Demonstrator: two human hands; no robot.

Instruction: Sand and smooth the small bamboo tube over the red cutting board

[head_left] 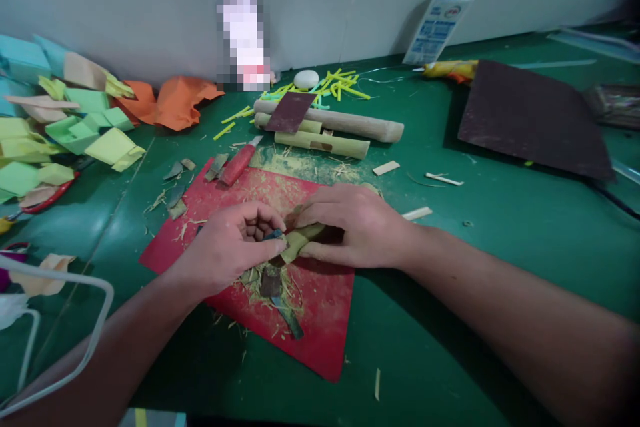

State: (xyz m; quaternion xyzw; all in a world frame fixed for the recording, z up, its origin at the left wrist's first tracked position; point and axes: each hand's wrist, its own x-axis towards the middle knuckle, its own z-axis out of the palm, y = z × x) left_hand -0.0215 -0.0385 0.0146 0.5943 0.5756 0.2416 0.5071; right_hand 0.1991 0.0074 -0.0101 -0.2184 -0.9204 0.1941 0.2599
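Observation:
Over a red sheet (325, 320) strewn with shavings, my right hand (353, 223) is closed around a short greenish bamboo piece (303, 239). My left hand (235, 243) pinches a small dark scrap (274, 235) between thumb and fingers, against the left end of the bamboo. Dark scraps (287, 317) and fibres lie on the sheet beneath the hands. A red-handled knife (239, 163) rests at the sheet's upper edge. Beyond it are a long bamboo tube (350, 125) and a shorter notched one (325, 144), with a small brown sandpaper piece (293, 111) on top.
Folded coloured papers (80, 120) and orange paper (177, 103) lie at the left on the green table (425, 347). A white wire frame (107, 307) stands near my left forearm. Yellow strips (345, 83) are at the back, a large brown sheet (530, 120) at the right.

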